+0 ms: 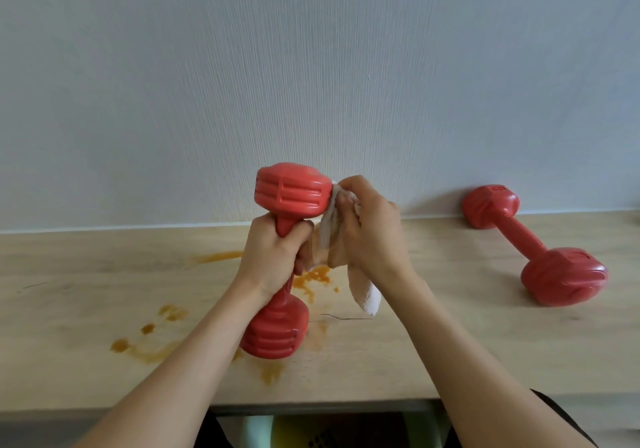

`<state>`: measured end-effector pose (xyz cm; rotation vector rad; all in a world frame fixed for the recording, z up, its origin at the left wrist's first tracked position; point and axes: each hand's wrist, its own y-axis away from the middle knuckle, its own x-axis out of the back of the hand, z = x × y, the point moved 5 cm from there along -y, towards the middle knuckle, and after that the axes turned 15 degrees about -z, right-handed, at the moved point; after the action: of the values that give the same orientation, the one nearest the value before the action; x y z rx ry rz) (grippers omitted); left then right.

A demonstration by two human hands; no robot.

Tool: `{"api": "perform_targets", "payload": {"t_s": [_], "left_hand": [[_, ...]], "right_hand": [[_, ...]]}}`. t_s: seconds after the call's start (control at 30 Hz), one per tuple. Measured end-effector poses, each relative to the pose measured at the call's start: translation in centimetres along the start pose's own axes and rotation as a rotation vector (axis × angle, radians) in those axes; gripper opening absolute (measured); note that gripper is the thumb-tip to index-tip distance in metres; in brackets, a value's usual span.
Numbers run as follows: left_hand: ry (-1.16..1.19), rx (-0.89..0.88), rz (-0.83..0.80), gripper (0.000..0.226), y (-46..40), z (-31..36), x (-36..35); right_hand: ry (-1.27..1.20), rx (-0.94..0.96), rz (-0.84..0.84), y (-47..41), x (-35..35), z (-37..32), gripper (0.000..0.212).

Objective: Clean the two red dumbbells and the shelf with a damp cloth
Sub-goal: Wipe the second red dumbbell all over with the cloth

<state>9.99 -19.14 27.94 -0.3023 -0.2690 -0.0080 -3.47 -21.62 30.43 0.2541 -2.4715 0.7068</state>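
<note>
Hands (pixel 273 253) on dumbbell (pixel 289 189), cloth (pixel 327 229)

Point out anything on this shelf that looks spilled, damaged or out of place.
Orange-brown stains are smeared and spattered across the wooden shelf, from near the wall down to the front left, under the held dumbbell. A thin dark line, perhaps a crack, runs beside its lower head. The second dumbbell lies askew.

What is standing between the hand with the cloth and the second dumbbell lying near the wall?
Nothing visible. Between the right hand, which grips the cloth, and the second dumbbell lies only bare shelf. The orange stains are further left.
</note>
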Motion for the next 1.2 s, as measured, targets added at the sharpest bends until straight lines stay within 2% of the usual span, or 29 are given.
{"api": "perform_targets", "payload": {"t_s": [0.13,0.2,0.3,0.4,0.5,0.6,0.73,0.8,0.93,1.03,1.2], "left_hand": [[0.027,0.025,0.035,0.034,-0.3,-0.3,0.3],[0.033,0.023,0.041,0.036,-0.3,-0.4,0.3],[-0.023,0.013,0.025,0.037,0.0,-0.1,-0.2],[-0.055,-0.012,-0.018,0.030,-0.2,0.1,-0.7],[-0.064,-0.030,-0.056,0.036,-0.3,0.2,-1.0],[-0.063,-0.005,-0.028,0.032,-0.3,0.0,-0.8],[-0.067,0.005,0.030,0.029,-0.4,0.0,-0.4],[-0.093,0.006,0.031,0.029,-0.4,0.1,-0.5],[-0.113,-0.004,-0.012,0.028,-0.6,0.0,-1.0],[-0.109,-0.035,-0.051,0.038,-0.6,0.1,-1.2],[-0.030,-0.031,-0.197,0.034,-0.6,0.2,-1.8]], "right_hand": [[0.062,0.165,0.120,1.6,-0.2,-2.2,0.011],[0.066,0.226,0.126,2.0,-0.8,-3.1,0.011],[-0.067,0.123,0.103,1.0,-0.5,-2.3,0.018],[-0.271,0.044,0.078,-0.2,0.0,-0.9,0.015],[-0.366,-0.014,0.072,-0.9,0.2,0.4,0.016],[-0.301,0.030,0.098,-0.1,0.1,-0.3,0.014],[-0.073,0.172,0.110,1.6,-1.0,-2.5,0.011],[-0.083,0.163,0.119,1.2,-1.0,-2.3,0.005],[-0.359,0.053,0.072,-0.5,-0.2,0.0,0.011],[-0.533,0.046,-0.026,-1.4,0.0,1.4,0.014],[-1.037,-0.136,-0.173,-1.4,-0.2,3.0,0.022]]}}
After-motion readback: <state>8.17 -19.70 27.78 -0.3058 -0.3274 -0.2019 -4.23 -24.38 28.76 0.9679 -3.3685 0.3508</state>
